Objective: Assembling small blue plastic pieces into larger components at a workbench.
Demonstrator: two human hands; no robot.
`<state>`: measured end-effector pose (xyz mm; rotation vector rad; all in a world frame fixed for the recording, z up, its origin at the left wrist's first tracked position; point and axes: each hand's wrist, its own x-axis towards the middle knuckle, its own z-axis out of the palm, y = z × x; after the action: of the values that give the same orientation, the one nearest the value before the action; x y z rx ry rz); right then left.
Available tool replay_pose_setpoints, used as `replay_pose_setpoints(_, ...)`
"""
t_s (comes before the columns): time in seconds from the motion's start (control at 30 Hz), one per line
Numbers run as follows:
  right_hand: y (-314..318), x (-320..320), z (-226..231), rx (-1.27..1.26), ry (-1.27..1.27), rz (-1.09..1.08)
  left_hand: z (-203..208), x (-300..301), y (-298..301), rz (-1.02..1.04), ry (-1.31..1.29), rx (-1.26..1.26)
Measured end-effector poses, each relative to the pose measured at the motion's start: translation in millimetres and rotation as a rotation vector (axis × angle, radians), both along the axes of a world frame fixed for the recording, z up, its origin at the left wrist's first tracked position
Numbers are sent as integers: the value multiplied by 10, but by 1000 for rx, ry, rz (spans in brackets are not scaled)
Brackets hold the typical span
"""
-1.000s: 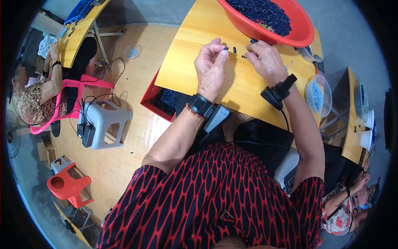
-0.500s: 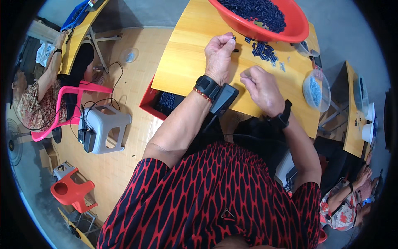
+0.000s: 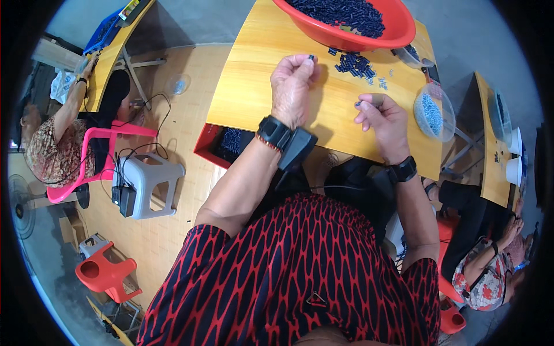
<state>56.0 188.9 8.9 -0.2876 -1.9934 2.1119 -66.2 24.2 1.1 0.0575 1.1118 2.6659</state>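
My left hand (image 3: 290,86) is raised over the yellow table (image 3: 242,86), its thumb and index finger closed on a small dark cylindrical piece (image 3: 311,57). To the right of it, nearer the table's front edge, my right hand (image 3: 385,124) pinches a tiny dark piece (image 3: 358,104) whose exact kind is too small to make out. Beyond both hands lies a loose pile of short dark tubes (image 3: 355,65), with a few small clear pieces (image 3: 381,84) beside it. Behind the pile stands a large red basin (image 3: 398,36) heaped with dark tubes.
A clear bowl of pale blue bits (image 3: 429,114) stands at the table's right edge, another clear container (image 3: 411,55) behind it. Below the left edge sits a red box (image 3: 209,141) holding dark pieces. Stools, cables and two people at other tables are around.
My right hand has moved away from my left, toward the right, and a tiny piece now shows at its fingertips. The left hand keeps its pinch. The whole view has shifted slightly.
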Motion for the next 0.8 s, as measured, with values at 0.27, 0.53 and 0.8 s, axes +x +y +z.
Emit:
replay_pose_setpoints(0.27,-101,-131,159,-275,80,18,43,619,-142,-307,-28,-127)
replay_pose_setpoints(0.53,-169,-59,218,-155,130,42,33,699,-142,-344,-62,-103)
replay_pose_setpoints(0.8,-186,-16,222,87,176,84,35,696,-166,-436,-121,14)
